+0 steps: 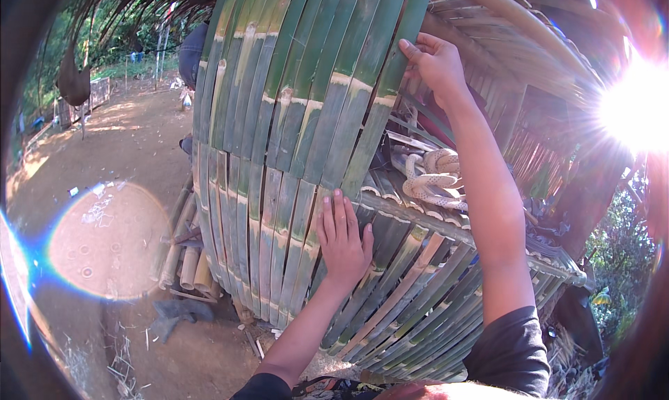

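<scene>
A curved wall of green split-bamboo slats rises in front of me, in an upper row and a lower row. My right hand is closed at the upper right on the edge of the outermost bamboo slat, thumb on its front side. Its other fingers are partly out of sight. Lower down, my left hand rests with fingers stretched out, fingertips near that slat's bottom end where the two rows meet. To the right of this spot runs a lower wall of upright slats topped by a bamboo rail.
Thick pale rope lies coiled behind the rail. Bamboo poles and a grey cloth lie on the dirt ground at left. Part of another person in dark clothing shows behind the wall. Sun glare washes out the right side.
</scene>
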Demonstrator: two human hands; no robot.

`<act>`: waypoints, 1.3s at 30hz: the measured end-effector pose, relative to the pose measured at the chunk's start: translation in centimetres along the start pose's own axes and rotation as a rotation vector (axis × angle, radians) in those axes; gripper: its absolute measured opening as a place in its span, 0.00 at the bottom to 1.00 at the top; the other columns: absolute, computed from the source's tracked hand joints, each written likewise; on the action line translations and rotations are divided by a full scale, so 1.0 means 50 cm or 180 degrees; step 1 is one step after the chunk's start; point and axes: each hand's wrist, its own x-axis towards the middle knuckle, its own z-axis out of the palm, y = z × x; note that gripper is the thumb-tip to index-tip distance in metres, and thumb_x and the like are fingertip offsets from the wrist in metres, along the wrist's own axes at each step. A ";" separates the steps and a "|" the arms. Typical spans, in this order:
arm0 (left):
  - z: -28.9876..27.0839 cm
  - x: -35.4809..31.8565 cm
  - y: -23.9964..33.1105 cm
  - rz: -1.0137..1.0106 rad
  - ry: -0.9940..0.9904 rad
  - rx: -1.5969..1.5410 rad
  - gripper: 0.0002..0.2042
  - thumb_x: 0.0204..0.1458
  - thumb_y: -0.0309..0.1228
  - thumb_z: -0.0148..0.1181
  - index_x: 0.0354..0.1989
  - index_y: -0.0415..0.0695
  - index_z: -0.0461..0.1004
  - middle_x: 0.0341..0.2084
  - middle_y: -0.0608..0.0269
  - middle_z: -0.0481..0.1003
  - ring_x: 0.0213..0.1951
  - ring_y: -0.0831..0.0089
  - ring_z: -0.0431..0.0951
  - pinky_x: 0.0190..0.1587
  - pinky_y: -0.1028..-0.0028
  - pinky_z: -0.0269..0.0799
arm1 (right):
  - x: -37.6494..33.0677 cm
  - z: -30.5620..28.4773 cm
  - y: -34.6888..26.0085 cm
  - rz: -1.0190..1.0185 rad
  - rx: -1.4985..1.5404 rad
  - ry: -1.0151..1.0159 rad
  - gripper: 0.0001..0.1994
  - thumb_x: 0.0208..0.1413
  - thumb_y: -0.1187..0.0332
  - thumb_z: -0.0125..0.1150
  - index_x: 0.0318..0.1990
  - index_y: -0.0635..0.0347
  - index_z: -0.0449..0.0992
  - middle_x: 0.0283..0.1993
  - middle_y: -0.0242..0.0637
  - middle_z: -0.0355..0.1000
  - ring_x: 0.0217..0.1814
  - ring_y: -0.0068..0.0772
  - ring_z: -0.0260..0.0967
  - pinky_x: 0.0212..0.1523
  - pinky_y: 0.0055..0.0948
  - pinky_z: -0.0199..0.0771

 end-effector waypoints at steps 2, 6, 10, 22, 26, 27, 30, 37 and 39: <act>0.000 0.000 0.002 -0.0005 -0.0002 -0.0003 0.33 0.65 0.36 0.51 0.74 0.28 0.52 0.76 0.40 0.51 0.76 0.41 0.49 0.73 0.44 0.45 | 0.004 -0.005 -0.001 0.0035 -0.0065 -0.0055 0.14 0.64 0.67 0.66 0.51 0.69 0.81 0.36 0.32 0.80 0.31 0.21 0.75 0.30 0.22 0.77; -0.002 -0.001 0.001 -0.0019 0.0008 -0.0020 0.33 0.65 0.36 0.50 0.73 0.27 0.53 0.76 0.40 0.51 0.76 0.40 0.49 0.73 0.44 0.45 | 0.002 0.001 -0.009 0.0128 -0.0176 0.0000 0.16 0.64 0.67 0.66 0.54 0.69 0.81 0.36 0.34 0.80 0.30 0.22 0.75 0.31 0.22 0.77; -0.003 -0.001 0.003 -0.0003 -0.0004 -0.0043 0.33 0.65 0.35 0.51 0.73 0.27 0.53 0.76 0.39 0.51 0.76 0.39 0.49 0.73 0.44 0.44 | 0.007 0.004 -0.008 0.0074 -0.0261 0.0009 0.16 0.63 0.67 0.67 0.54 0.69 0.81 0.37 0.34 0.80 0.31 0.22 0.76 0.31 0.22 0.77; -0.001 -0.003 -0.009 0.0035 -0.0024 -0.0090 0.33 0.64 0.35 0.53 0.73 0.27 0.54 0.75 0.39 0.52 0.76 0.40 0.50 0.72 0.45 0.47 | 0.003 0.008 -0.006 0.0153 -0.0294 -0.0037 0.21 0.63 0.62 0.69 0.58 0.64 0.79 0.42 0.36 0.80 0.38 0.24 0.75 0.37 0.25 0.79; -0.001 -0.001 -0.009 0.0048 -0.0073 -0.0032 0.33 0.64 0.36 0.52 0.73 0.26 0.54 0.76 0.39 0.51 0.76 0.40 0.50 0.72 0.46 0.47 | 0.020 -0.008 0.024 0.0030 -0.0222 -0.0069 0.21 0.62 0.62 0.70 0.59 0.63 0.79 0.43 0.35 0.81 0.40 0.24 0.77 0.38 0.25 0.80; -0.001 -0.002 -0.009 0.0053 -0.0093 0.0028 0.33 0.64 0.36 0.52 0.73 0.26 0.54 0.76 0.39 0.51 0.76 0.40 0.50 0.72 0.46 0.47 | 0.026 -0.009 0.033 -0.0026 -0.0165 -0.0005 0.19 0.62 0.63 0.70 0.56 0.63 0.81 0.39 0.31 0.81 0.38 0.20 0.76 0.36 0.21 0.80; -0.003 0.000 -0.006 0.0042 -0.0124 0.0068 0.34 0.64 0.36 0.52 0.73 0.26 0.54 0.75 0.38 0.51 0.76 0.41 0.50 0.72 0.45 0.47 | 0.030 -0.014 0.043 -0.0052 -0.0223 0.0023 0.18 0.62 0.63 0.70 0.56 0.61 0.81 0.40 0.28 0.81 0.39 0.18 0.78 0.36 0.21 0.80; -0.002 0.002 -0.010 0.0045 -0.0122 0.0155 0.34 0.64 0.37 0.52 0.73 0.26 0.53 0.76 0.38 0.50 0.76 0.40 0.49 0.72 0.43 0.46 | 0.007 0.020 0.005 0.0091 -0.0043 0.0058 0.09 0.66 0.68 0.65 0.45 0.65 0.84 0.34 0.29 0.81 0.29 0.19 0.73 0.29 0.25 0.72; 0.002 0.002 -0.008 0.0010 -0.0151 0.0106 0.34 0.64 0.36 0.52 0.73 0.26 0.53 0.76 0.38 0.50 0.76 0.40 0.48 0.72 0.43 0.46 | 0.009 0.017 0.003 0.0061 -0.0154 0.0064 0.09 0.66 0.68 0.65 0.46 0.65 0.84 0.35 0.30 0.81 0.29 0.20 0.73 0.29 0.25 0.71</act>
